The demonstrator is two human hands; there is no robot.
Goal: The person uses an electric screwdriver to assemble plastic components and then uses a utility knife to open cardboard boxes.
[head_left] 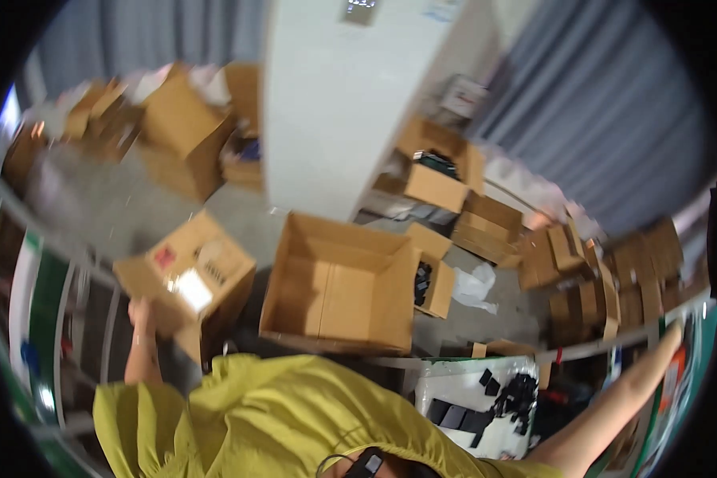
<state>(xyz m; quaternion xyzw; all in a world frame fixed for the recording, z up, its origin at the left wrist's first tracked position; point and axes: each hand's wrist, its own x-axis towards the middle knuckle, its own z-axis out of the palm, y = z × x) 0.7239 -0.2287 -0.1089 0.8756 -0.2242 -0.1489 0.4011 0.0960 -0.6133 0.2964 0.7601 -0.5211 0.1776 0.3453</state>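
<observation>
On the left, my left hand grips the edge of a flap on a cardboard box. This box is tilted, with a pink-red mark, dark print and a white label on its face. My right arm stretches far out to the right. Its hand is at a green-edged shelf, close to an orange item; its fingers are too small and blurred to make out. Between my arms, in front of my body, stands a large cardboard box, its top facing up and nothing visible inside.
A small box with black items stands beside the large one, near a white plastic bag. Black pieces lie on a white tabletop at my right. A white pillar rises ahead. More cartons line the curtains.
</observation>
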